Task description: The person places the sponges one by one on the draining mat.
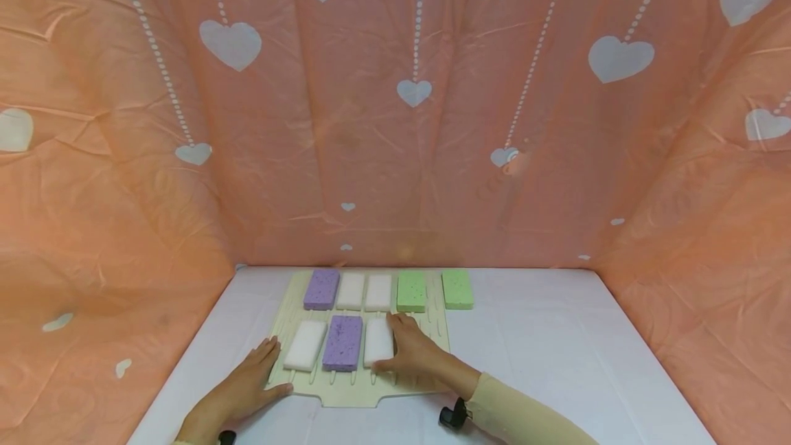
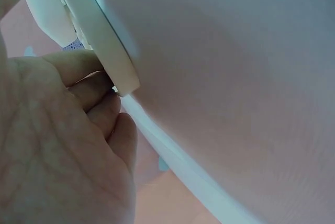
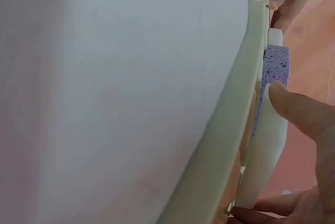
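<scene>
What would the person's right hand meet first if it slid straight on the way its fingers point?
Probably the white sponge in the back row, perhaps the green one beside it; the right hand points toward the far end of the tray, though depth is uncertain.

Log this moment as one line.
left hand steadies tray corner | right hand holds white sponge

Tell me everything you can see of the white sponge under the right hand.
The white sponge is a plain rectangular block, soft and porous-looking, with rounded corners. It lies flat at the right end of the front row on the cream tray, its long side running away from the person, with the purple sponge close on its left. The right hand grips it, fingers along its right edge and thumb at its near end. The right wrist view shows the thumb pressed against its side.
</scene>
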### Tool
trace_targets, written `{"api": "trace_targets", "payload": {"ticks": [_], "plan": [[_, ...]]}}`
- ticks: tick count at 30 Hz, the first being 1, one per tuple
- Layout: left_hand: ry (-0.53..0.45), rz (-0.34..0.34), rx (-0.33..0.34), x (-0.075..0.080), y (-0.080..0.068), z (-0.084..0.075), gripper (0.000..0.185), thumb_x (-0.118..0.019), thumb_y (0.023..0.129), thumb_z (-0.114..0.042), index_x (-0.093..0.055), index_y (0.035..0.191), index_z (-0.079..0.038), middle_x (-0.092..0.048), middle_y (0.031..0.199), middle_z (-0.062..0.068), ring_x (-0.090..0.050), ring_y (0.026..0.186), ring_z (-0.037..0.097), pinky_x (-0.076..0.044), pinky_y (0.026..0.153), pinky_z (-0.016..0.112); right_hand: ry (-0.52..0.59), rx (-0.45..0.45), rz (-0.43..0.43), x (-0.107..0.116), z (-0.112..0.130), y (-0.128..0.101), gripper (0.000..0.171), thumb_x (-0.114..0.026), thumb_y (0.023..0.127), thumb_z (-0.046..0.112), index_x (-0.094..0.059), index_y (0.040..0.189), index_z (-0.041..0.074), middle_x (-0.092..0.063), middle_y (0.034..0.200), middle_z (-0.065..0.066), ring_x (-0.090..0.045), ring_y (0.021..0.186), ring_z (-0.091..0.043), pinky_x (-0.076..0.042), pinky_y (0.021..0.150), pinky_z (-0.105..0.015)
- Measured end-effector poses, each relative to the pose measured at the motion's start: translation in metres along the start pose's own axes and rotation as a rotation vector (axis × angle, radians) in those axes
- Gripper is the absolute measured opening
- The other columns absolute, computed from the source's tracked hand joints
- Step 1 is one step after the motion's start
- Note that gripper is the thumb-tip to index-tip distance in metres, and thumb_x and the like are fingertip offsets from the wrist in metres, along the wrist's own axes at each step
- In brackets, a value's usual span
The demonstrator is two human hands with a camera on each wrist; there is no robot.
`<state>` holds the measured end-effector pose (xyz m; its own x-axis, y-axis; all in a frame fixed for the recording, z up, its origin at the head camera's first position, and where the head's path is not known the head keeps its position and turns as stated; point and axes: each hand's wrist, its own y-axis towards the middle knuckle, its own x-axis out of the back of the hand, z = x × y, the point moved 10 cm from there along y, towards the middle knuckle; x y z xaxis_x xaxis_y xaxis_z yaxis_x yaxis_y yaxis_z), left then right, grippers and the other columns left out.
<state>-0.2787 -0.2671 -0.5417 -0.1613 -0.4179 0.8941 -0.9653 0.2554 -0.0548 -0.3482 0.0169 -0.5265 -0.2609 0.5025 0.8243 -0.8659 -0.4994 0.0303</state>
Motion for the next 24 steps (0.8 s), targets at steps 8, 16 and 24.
{"api": "trace_targets", "payload": {"ticks": [8, 16, 24], "plan": [[-0.013, -0.033, -0.051, 0.001, 0.000, -0.002, 0.102, -0.078, 0.094, -0.054, -0.040, 0.154, 0.019, -0.033, 0.163, 0.041, -0.026, 0.153, 0.061, -0.026, 0.121, 0.073, -0.017, 0.010, -0.008, 0.001, 0.001, -0.001, 0.121, -0.096, 0.080, 0.048, -0.031, 0.164, -0.009, -0.045, 0.159, -0.025, -0.043, 0.149, -0.038, -0.040, 0.123, -0.051], [-0.009, -0.015, -0.041, 0.000, 0.000, -0.002, 0.101, -0.078, 0.094, -0.054, -0.040, 0.154, 0.019, -0.032, 0.164, 0.041, -0.026, 0.152, 0.062, -0.028, 0.119, 0.075, -0.026, 0.004, 0.003, 0.001, -0.005, -0.002, 0.124, -0.094, 0.079, 0.055, -0.030, 0.165, -0.007, -0.040, 0.165, -0.028, -0.038, 0.154, -0.042, -0.038, 0.124, -0.054], [-0.010, -0.024, -0.024, -0.002, 0.000, 0.003, 0.105, -0.076, 0.093, -0.059, -0.040, 0.155, 0.017, -0.031, 0.166, 0.038, -0.024, 0.154, 0.060, -0.021, 0.123, 0.070, -0.032, 0.117, -0.029, 0.022, -0.008, -0.005, 0.114, -0.092, 0.085, 0.046, -0.032, 0.160, -0.014, -0.041, 0.164, -0.030, -0.037, 0.155, -0.044, -0.034, 0.125, -0.057]]}}
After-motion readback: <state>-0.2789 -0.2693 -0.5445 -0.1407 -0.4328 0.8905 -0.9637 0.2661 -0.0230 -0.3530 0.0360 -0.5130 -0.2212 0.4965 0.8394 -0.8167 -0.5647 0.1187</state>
